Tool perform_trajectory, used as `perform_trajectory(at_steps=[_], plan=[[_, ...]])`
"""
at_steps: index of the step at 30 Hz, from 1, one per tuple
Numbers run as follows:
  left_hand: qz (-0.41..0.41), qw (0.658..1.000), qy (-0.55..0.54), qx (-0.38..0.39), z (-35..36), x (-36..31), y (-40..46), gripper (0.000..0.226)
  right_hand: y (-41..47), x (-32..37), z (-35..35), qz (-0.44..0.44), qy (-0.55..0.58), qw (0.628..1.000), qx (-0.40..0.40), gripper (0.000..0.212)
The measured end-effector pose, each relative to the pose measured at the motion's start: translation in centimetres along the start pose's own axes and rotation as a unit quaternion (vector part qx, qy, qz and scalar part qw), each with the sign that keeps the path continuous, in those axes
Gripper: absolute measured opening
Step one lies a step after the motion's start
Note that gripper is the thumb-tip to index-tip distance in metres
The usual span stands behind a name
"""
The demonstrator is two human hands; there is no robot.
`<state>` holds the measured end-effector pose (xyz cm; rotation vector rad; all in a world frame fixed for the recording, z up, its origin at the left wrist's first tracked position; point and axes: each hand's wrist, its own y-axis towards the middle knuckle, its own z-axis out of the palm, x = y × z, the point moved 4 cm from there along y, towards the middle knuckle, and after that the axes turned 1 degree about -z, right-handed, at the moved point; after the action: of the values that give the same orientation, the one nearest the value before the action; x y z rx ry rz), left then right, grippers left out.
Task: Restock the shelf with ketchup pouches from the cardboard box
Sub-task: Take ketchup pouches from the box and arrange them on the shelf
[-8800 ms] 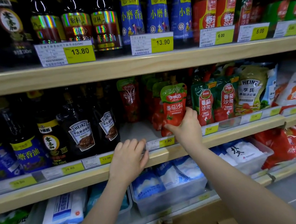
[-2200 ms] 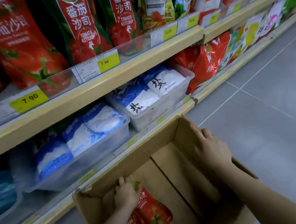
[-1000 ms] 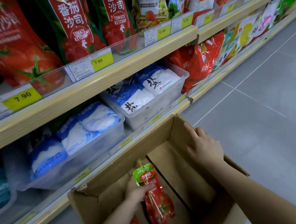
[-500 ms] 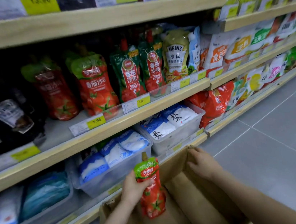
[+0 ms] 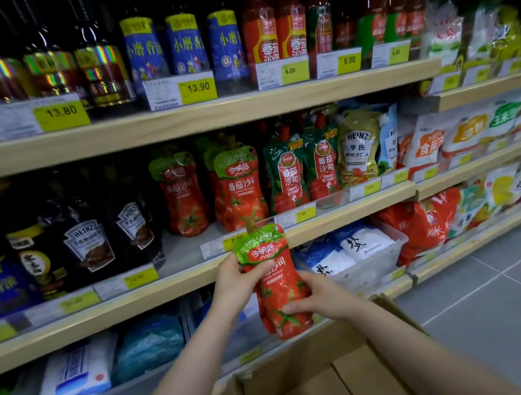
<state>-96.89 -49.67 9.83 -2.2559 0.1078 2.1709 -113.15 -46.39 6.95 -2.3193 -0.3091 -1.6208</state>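
Observation:
A red ketchup pouch (image 5: 279, 289) with a green top and a brown cap is upright in front of the middle shelf (image 5: 177, 282), held in both hands. My left hand (image 5: 235, 283) grips its upper left side. My right hand (image 5: 320, 297) grips its lower right side. Two matching pouches (image 5: 238, 188) stand on the middle shelf behind a 7.90 price tag, with bare shelf space to their left. The open cardboard box (image 5: 313, 386) is on the floor below my arms; its contents are out of view.
Dark sauce bottles (image 5: 89, 239) stand left of the shelf gap. Green-topped ketchup pouches (image 5: 305, 171) and Heinz pouches stand to the right. Bottles fill the top shelf (image 5: 195, 116). Clear bins of white and blue bags (image 5: 353, 254) sit on the lowest shelf. Grey tiled floor (image 5: 514, 296) lies at the right.
The pouch has risen out of the box up to shelf height. My right hand left the box flap and took hold of the pouch's lower side. The view has tilted up.

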Motion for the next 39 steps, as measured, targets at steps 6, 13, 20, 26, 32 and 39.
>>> perform_trajectory(at_steps=[6, 13, 20, 26, 32, 39], plan=[[-0.007, 0.999, 0.023, -0.029, -0.5, -2.0, 0.1, 0.016, -1.1, -0.2, 1.1, -0.010, -0.048, 0.999, 0.003, 0.060], [-0.034, 0.999, 0.028, -0.030, 0.0, -2.7, 0.5, 0.020, -1.7, -0.4, 1.4, -0.022, -0.011, 0.999, -0.024, 0.057], [-0.037, 0.973, 0.156, 0.164, 1.0, 2.7, -2.8, 0.048, -1.6, 0.0, 0.0, -0.009, 0.085, 0.994, -0.074, 0.043], [-0.016, 0.974, 0.178, 0.140, 0.8, 2.8, -2.9, 0.041, -1.1, 2.1, -1.3, -0.030, 0.067, 0.993, -0.094, 0.016], [-0.001, 0.982, 0.154, 0.111, 0.8, 2.9, -2.7, 0.043, -0.6, 3.4, -1.4, -0.048, 0.052, 0.994, -0.083, 0.021], [0.030, 0.999, 0.039, -0.008, -2.5, -0.2, -1.3, 0.028, 1.7, 7.3, -4.7, -0.168, -0.136, 0.954, -0.208, 0.032]])
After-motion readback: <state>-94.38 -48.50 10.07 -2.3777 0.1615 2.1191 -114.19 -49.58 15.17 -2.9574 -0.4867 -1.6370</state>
